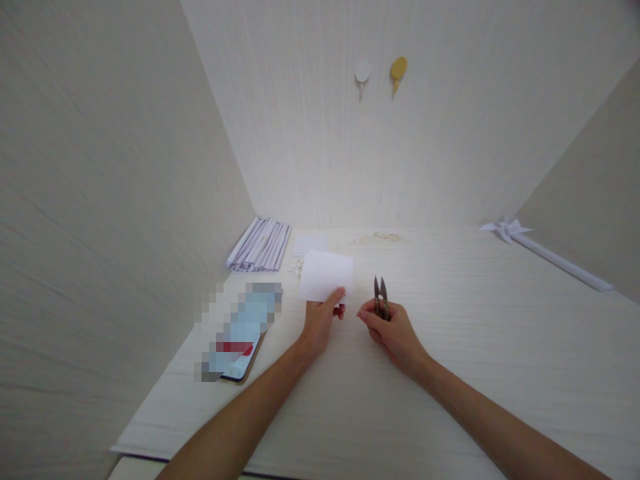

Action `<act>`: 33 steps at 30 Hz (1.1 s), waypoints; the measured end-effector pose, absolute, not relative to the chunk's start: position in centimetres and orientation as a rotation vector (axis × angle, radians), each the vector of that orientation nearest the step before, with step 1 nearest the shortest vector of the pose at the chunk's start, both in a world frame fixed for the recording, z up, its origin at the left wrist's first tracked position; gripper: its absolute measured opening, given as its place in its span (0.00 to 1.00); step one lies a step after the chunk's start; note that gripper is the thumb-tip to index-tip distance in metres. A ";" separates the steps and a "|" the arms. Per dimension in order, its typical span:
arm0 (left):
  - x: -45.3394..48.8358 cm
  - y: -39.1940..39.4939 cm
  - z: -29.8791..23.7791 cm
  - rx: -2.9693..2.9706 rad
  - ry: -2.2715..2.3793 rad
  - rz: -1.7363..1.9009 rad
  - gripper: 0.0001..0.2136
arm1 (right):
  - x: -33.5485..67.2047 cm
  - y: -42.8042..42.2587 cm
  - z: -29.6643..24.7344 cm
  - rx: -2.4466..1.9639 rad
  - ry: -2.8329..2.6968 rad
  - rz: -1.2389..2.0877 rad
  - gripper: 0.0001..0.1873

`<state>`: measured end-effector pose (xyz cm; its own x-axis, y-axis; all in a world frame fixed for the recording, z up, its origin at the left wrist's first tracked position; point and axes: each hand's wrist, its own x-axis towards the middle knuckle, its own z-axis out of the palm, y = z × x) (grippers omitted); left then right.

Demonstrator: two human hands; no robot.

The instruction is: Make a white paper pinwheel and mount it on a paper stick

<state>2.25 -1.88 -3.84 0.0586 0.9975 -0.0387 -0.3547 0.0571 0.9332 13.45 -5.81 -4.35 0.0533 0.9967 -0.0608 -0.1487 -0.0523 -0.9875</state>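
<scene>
My left hand is closed on a white square of paper, with the thumb on top near its lower right corner and the other fingers partly hidden beneath. A faint diagonal crease shows near the paper's upper left. To the right, my right hand grips a pair of small thread snips. The two dark blades point away from me and stand slightly apart. Paper and snips do not touch; a short gap lies between my hands.
Behind the held paper lies another white square sheet. Rolled white paper sticks are bundled at the back left. A phone, partly blurred, lies left. A paper pinwheel-like piece on a stick leans right. Two hooks hang on the wall.
</scene>
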 end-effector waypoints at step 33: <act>2.1 -1.7 -3.4 0.822 0.899 1.397 0.07 | 12.9 -6.7 -4.0 -0.919 -1.299 1.555 0.15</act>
